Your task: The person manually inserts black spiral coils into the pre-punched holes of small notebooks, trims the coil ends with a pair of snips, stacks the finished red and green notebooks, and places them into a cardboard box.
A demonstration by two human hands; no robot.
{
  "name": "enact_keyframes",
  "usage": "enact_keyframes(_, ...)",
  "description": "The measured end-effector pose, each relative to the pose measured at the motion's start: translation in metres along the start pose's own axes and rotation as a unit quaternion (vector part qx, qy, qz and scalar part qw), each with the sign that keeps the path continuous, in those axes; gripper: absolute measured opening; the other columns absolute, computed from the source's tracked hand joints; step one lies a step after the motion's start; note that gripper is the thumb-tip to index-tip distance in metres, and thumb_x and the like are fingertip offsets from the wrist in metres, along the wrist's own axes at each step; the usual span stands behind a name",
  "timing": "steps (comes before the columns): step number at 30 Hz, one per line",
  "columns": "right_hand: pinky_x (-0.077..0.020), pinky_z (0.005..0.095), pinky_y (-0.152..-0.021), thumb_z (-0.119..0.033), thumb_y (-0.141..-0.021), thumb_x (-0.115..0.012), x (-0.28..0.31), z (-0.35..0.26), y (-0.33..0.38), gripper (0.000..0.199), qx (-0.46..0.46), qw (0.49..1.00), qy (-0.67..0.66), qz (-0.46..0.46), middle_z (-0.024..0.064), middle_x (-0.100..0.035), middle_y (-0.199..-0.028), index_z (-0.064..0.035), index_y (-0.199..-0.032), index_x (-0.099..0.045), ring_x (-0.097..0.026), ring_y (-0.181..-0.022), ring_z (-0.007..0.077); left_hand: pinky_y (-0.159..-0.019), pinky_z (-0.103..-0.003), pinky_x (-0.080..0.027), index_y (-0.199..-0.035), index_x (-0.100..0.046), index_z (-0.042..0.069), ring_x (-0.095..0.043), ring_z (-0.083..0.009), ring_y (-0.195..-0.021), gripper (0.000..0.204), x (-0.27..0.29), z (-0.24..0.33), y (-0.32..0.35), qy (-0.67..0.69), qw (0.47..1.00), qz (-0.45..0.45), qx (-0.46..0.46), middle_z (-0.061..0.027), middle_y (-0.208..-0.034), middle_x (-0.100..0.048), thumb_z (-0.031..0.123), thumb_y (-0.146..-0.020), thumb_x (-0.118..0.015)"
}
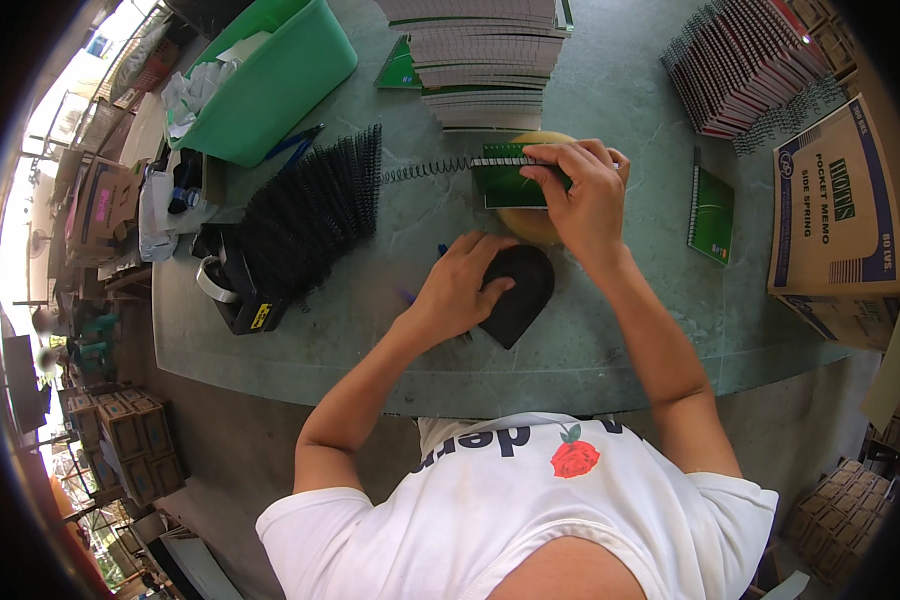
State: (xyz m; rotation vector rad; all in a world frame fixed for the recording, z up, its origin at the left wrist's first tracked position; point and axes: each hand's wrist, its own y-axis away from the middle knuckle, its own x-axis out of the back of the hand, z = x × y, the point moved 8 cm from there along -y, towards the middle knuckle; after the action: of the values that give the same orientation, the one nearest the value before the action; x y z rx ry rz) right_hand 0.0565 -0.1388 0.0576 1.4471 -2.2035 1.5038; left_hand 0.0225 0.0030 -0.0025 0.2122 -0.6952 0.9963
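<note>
A large brown cardboard carton with blue and dark green print lies at the right edge of the counter. Small stacked brown boxes sit on the floor at near left, with more brown boxes at near right.

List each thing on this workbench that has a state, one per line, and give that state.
green notepad: closed, gripped by right hand, spiral wire partly threaded in
black pad: flat, under left hand
green bin: open, holding scraps
cardboard carton: lying on its side
second green notepad: closed, bound
</note>
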Motion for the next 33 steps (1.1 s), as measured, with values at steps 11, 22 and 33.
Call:
enact_keyframes(11,-0.0455,0.0294,-0.076,-0.003,-0.073,-0.069,0.01,0.023,-0.013,0.016,-0.11,0.981,-0.12,-0.103,0.0037,-0.068,-0.084,-0.007,-0.088,-0.067,-0.062,-0.076,0.0157,-0.076,-0.034,-0.046,-0.107,-0.062,0.008,-0.059,-0.0276,-0.087,0.035,0.049,0.034,-0.031,-0.15,0.981,0.107,-0.056,-0.013,-0.098,-0.062,0.0,-0.073,-0.063)
enact_keyframes(22,-0.048,0.0211,-0.072,-0.002,-0.082,-0.064,-0.007,0.072,0.02,0.018,-0.265,0.863,-0.405,-0.146,0.0014,-0.066,-0.085,-0.0011,-0.1,-0.066,-0.059,-0.077,0.0071,-0.08,-0.036,-0.046,-0.096,-0.064,0.008,-0.057,-0.0282,-0.092,0.027,0.045,0.046,-0.043,-0.192,0.968,0.134,-0.089,-0.0096,-0.092,-0.062,0.001,-0.07,-0.066)
enact_keyframes(33,-0.0479,0.0225,-0.081,0.004,-0.084,-0.058,-0.002,0.062,0.023,0.023,-0.233,0.88,-0.385,-0.151,0.0035,-0.066,-0.095,0.0,-0.106,-0.062,-0.059,-0.087,0.0074,-0.079,-0.034,-0.046,-0.097,-0.066,0.011,-0.059,-0.0273,-0.086,0.03,0.067,0.079,-0.049,-0.11,0.947,0.248,-0.171,-0.01,-0.092,-0.062,-0.001,-0.069,-0.066)
